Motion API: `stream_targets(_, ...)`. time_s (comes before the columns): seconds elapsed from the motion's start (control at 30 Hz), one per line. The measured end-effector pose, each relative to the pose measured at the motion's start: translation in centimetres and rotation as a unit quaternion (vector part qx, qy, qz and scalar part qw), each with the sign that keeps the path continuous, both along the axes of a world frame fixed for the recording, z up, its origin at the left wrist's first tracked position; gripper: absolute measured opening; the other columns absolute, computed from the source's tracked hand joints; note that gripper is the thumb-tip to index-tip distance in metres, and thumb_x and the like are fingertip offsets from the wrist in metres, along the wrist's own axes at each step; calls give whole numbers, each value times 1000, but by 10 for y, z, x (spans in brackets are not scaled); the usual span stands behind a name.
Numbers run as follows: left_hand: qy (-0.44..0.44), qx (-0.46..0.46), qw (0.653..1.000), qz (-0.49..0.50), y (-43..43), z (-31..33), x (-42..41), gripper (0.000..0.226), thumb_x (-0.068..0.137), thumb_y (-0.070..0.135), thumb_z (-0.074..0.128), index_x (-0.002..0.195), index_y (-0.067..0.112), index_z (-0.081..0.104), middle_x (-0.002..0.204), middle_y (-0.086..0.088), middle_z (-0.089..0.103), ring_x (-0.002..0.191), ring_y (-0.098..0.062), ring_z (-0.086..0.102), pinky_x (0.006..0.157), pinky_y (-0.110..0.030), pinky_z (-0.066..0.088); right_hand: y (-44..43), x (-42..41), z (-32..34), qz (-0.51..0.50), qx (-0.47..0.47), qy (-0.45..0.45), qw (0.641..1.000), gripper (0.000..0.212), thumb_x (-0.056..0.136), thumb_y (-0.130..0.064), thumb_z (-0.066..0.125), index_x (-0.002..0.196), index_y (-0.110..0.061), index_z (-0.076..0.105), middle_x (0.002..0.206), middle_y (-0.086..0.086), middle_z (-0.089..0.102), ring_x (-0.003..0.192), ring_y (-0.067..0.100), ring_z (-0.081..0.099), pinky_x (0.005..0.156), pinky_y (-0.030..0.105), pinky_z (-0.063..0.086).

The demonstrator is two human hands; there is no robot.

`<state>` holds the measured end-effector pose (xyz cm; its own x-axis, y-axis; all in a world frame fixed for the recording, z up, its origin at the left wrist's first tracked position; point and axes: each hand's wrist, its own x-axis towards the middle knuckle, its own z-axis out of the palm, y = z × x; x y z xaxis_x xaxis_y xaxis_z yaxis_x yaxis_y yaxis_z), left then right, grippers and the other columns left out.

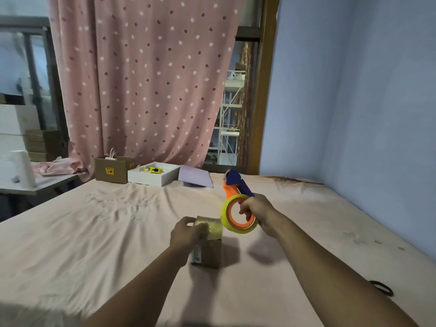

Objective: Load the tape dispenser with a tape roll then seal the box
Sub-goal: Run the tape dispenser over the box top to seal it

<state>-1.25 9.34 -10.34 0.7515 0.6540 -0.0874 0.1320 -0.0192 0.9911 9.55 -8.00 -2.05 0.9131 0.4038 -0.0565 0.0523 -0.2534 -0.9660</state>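
Observation:
A small brown cardboard box (210, 251) stands on the pink bedsheet in the middle of the view, with shiny clear tape across its top. My left hand (186, 233) rests on the box's top left edge and holds it. My right hand (256, 210) grips the orange and blue tape dispenser (236, 185), raised just right of and above the box. A yellowish roll of clear tape (225, 217) sits on the dispenser's orange hub. The dispenser's blue cutter end points up and away from me.
At the bed's far edge stand an open brown carton (112, 169), a white tray (151, 178) holding a yellow tool (153, 170), and a lilac sheet (194, 179). A black hair band (382, 287) lies at the right. A grey table (35, 185) sits left; the wall is close on the right.

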Motion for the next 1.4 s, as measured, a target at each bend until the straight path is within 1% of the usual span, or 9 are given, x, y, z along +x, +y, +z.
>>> stream_targets(0.17,7,1,999,-32,-47,5,15,36,79,23,77,112,11,67,99,-13,75,76,-20,73,39,-18,46,-18,3,7,-9,-140,-143,980,43,75,3,69,112,-17,58,103,6,61,91,24,58,64,27,45)
stream_targets(0.33,18,-6,998,-52,-77,9,26,43,87,40,68,122,17,60,118,-8,65,103,-28,64,79,-37,57,-37,5,12,-3,-223,-233,946,47,77,1,72,113,-23,53,101,3,60,76,15,56,64,24,48)
stream_targets(0.43,13,-53,998,-40,-72,14,29,31,93,36,55,113,13,62,112,-10,65,100,-29,61,93,-46,56,-44,5,17,13,-261,-274,925,48,75,-1,72,114,-22,55,100,2,60,85,19,60,69,28,52)
stream_targets(0.57,-40,-90,995,-14,-51,26,30,37,96,37,50,96,4,67,95,-15,70,75,-28,60,82,-39,54,-47,10,27,49,-342,-323,881,62,70,-7,79,126,-22,55,109,-1,60,99,19,55,72,26,47)
stream_targets(0.73,-40,-149,981,-116,-36,55,21,53,100,51,49,113,2,66,109,-20,75,97,-37,73,94,-45,59,-39,12,33,71,-409,-347,841,75,67,-14,84,132,-27,50,122,0,61,106,22,53,80,29,55)
stream_targets(0.83,-47,-126,983,-126,-30,58,20,54,92,47,64,120,1,64,109,-22,74,84,-32,74,85,-42,62,-33,10,34,79,-430,-369,820,74,67,-17,83,133,-27,49,123,0,62,106,22,54,80,30,55)
stream_targets(0.97,-48,-132,983,-118,-28,51,19,48,88,32,74,122,-1,62,107,-22,73,79,-34,76,80,-42,65,-29,9,32,85,-442,-380,808,75,67,-22,83,133,-28,48,124,1,62,106,23,55,81,31,56)
stream_targets(1.17,-53,-180,978,-90,-24,43,12,24,93,4,61,115,-7,59,97,-28,74,71,-38,75,70,-41,64,-29,9,29,91,-454,-383,799,78,66,-25,85,135,-28,47,125,0,61,108,24,55,81,31,56)
stream_targets(1.4,-9,-154,985,-74,-20,35,13,25,89,4,48,100,-11,65,90,-24,77,75,-39,73,73,-46,65,-25,11,25,106,-470,-385,787,80,66,-27,86,136,-27,45,126,0,61,108,25,56,81,32,56)
